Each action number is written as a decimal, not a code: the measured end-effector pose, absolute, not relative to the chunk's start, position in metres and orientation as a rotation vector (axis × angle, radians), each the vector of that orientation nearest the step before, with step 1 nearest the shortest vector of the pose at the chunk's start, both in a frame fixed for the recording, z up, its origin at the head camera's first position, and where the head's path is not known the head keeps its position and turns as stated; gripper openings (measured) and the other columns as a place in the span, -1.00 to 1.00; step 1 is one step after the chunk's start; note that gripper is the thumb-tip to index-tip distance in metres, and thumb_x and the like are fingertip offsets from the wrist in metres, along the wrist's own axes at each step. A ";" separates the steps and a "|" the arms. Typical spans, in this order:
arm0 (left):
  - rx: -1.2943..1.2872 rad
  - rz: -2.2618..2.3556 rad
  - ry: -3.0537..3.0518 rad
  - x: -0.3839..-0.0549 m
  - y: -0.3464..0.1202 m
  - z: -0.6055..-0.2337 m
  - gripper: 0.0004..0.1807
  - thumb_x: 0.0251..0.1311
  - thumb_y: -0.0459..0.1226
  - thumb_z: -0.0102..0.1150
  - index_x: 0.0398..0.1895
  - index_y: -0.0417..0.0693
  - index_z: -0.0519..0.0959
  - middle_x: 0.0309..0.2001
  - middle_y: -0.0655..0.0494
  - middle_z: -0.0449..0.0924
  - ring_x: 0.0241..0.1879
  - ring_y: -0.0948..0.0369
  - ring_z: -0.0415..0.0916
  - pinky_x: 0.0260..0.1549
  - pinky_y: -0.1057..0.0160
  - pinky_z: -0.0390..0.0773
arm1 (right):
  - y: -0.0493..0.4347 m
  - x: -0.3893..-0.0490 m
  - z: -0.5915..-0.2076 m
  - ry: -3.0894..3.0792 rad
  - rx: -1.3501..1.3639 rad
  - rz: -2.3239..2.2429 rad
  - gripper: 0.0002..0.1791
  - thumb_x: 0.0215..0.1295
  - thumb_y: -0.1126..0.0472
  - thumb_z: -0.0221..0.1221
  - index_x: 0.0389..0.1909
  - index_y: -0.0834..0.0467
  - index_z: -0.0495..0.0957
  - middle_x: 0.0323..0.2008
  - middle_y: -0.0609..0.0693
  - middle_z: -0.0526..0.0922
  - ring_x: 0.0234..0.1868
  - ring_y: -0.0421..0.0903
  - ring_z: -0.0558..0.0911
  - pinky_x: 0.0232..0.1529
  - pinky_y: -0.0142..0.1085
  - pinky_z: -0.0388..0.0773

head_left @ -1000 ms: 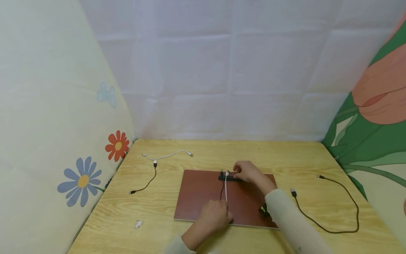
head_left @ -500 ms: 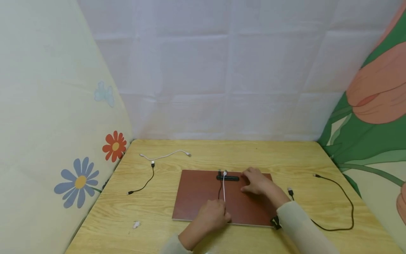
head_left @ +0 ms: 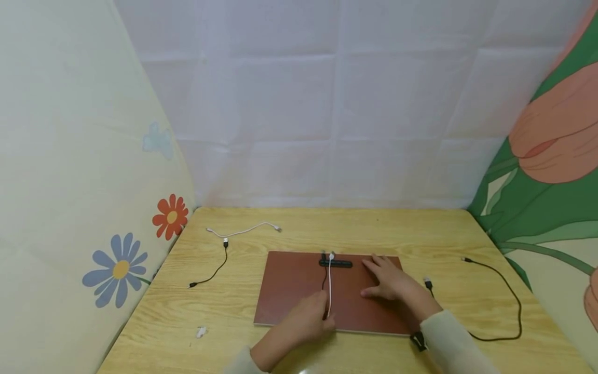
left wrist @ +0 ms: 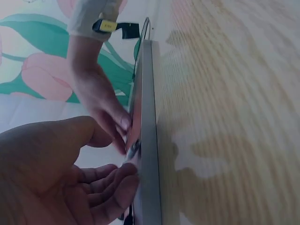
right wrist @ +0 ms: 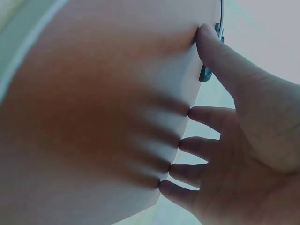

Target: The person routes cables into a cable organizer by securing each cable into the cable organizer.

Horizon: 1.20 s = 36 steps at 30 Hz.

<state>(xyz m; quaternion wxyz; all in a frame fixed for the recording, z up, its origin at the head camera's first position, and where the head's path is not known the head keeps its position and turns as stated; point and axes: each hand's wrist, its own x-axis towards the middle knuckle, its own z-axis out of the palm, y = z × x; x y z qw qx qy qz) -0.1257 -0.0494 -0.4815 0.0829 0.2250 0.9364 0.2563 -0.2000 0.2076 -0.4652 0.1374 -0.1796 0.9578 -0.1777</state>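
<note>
A reddish-brown board (head_left: 282, 291) lies on the table with a black cable-holder strip (head_left: 343, 264) near its far edge. A white cable (head_left: 329, 285) and a short black cable (head_left: 324, 279) run from the strip toward the near edge. My left hand (head_left: 299, 321) is at that near edge beside the cable ends. In the left wrist view, the left thumb stands apart from loosely bent fingers (left wrist: 115, 199), with nothing pinched between them. My right hand (head_left: 392, 283) rests spread fingertips on the board, right of the strip; the right wrist view shows its fingers (right wrist: 187, 174) touching the surface.
On the left of the table (head_left: 233, 311) lie another white cable (head_left: 245, 228), a black cable (head_left: 219, 267) and a small white scrap (head_left: 201, 331). A longer black cable (head_left: 516, 306) curves at the right. Printed cloth hangs around the sides and back.
My right hand has left the strip and moved right and nearer, its fingers now spread on the board. My left hand has shifted slightly nearer and let go of the white cable's lower end.
</note>
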 end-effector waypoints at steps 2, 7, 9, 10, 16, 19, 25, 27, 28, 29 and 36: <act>0.684 0.790 2.808 -0.128 -0.054 -0.479 -0.77 0.23 -0.15 0.27 -0.33 0.07 0.38 -0.40 0.28 0.33 -0.50 0.35 0.30 -0.55 0.37 0.37 | 0.209 -0.197 -0.465 2.765 -0.523 -0.494 0.03 0.18 -0.21 0.39 0.51 0.27 0.21 0.51 0.46 0.05 0.48 0.53 -0.01 0.30 0.44 0.12; 0.656 0.717 2.901 -0.136 -0.069 -0.470 -0.78 0.29 -0.13 0.25 -0.15 -0.02 0.49 -0.27 0.23 0.46 -0.35 0.32 0.41 -0.42 0.35 0.48 | 0.210 -0.192 -0.464 2.742 -0.506 -0.475 0.07 0.17 -0.27 0.35 0.53 0.24 0.17 0.53 0.43 0.01 0.49 0.54 -0.08 0.29 0.47 0.08; 0.631 0.682 2.940 -0.138 -0.076 -0.466 -0.70 0.32 -0.12 0.23 -0.01 -0.07 0.53 -0.15 0.16 0.56 -0.19 0.26 0.51 -0.28 0.28 0.57 | 0.210 -0.191 -0.463 2.740 -0.503 -0.477 0.07 0.18 -0.27 0.35 0.53 0.25 0.17 0.53 0.43 0.01 0.49 0.54 -0.08 0.29 0.47 0.09; 0.621 0.672 2.959 -0.140 -0.080 -0.464 -0.66 0.32 -0.12 0.23 0.06 -0.09 0.54 -0.07 0.12 0.59 -0.10 0.21 0.54 -0.20 0.23 0.61 | 0.210 -0.191 -0.464 2.741 -0.503 -0.474 0.07 0.17 -0.27 0.35 0.53 0.25 0.17 0.53 0.44 0.01 0.49 0.54 -0.08 0.29 0.47 0.09; 0.595 0.572 3.119 -0.145 -0.103 -0.458 -0.51 0.32 -0.12 0.26 0.21 -0.22 0.51 0.14 -0.12 0.60 0.14 -0.05 0.52 0.09 -0.10 0.53 | 0.209 -0.191 -0.464 2.743 -0.505 -0.441 0.07 0.20 -0.28 0.33 0.54 0.24 0.16 0.53 0.43 0.01 0.50 0.53 -0.07 0.30 0.45 0.11; 0.540 0.541 3.158 -0.147 -0.114 -0.457 -0.45 0.32 -0.10 0.27 0.26 -0.24 0.47 0.27 -0.23 0.49 0.24 -0.16 0.44 0.14 -0.23 0.45 | 0.209 -0.191 -0.464 2.748 -0.512 -0.415 0.07 0.21 -0.29 0.31 0.54 0.24 0.15 0.53 0.43 0.01 0.49 0.54 -0.05 0.29 0.45 0.12; 0.415 0.508 3.189 -0.150 -0.136 -0.454 -0.34 0.31 -0.06 0.28 0.34 -0.27 0.40 0.43 -0.36 0.25 0.32 -0.28 0.31 0.18 -0.34 0.36 | 0.209 -0.191 -0.464 2.751 -0.514 -0.391 0.07 0.21 -0.29 0.30 0.54 0.25 0.14 0.52 0.44 0.01 0.49 0.55 -0.05 0.29 0.45 0.12; 0.367 0.485 3.203 -0.151 -0.144 -0.452 -0.33 0.31 -0.06 0.29 0.34 -0.27 0.40 0.44 -0.35 0.25 0.32 -0.28 0.31 0.18 -0.34 0.35 | 0.209 -0.191 -0.464 2.753 -0.517 -0.396 0.06 0.21 -0.28 0.30 0.54 0.26 0.14 0.52 0.44 0.01 0.49 0.54 -0.05 0.29 0.44 0.12; 0.346 0.470 3.210 -0.152 -0.148 -0.451 -0.33 0.30 -0.06 0.30 0.34 -0.27 0.41 0.43 -0.35 0.26 0.32 -0.28 0.31 0.18 -0.35 0.35 | 0.209 -0.190 -0.465 2.754 -0.519 -0.399 0.06 0.22 -0.28 0.30 0.54 0.26 0.15 0.52 0.44 0.01 0.49 0.54 -0.05 0.29 0.44 0.12; 0.319 0.453 3.214 -0.152 -0.153 -0.450 -0.33 0.30 -0.06 0.29 0.34 -0.27 0.41 0.43 -0.35 0.27 0.32 -0.28 0.31 0.19 -0.34 0.34 | 0.209 -0.190 -0.465 2.756 -0.523 -0.402 0.06 0.22 -0.28 0.30 0.54 0.26 0.15 0.52 0.45 0.01 0.49 0.54 -0.05 0.29 0.44 0.12; 0.200 0.421 3.202 -0.155 -0.179 -0.446 -0.32 0.30 -0.08 0.29 0.37 -0.28 0.38 0.38 -0.35 0.35 0.33 -0.28 0.30 0.23 -0.37 0.28 | 0.210 -0.190 -0.468 2.761 -0.530 -0.429 0.05 0.22 -0.26 0.31 0.54 0.26 0.15 0.52 0.45 0.02 0.49 0.54 -0.05 0.29 0.45 0.11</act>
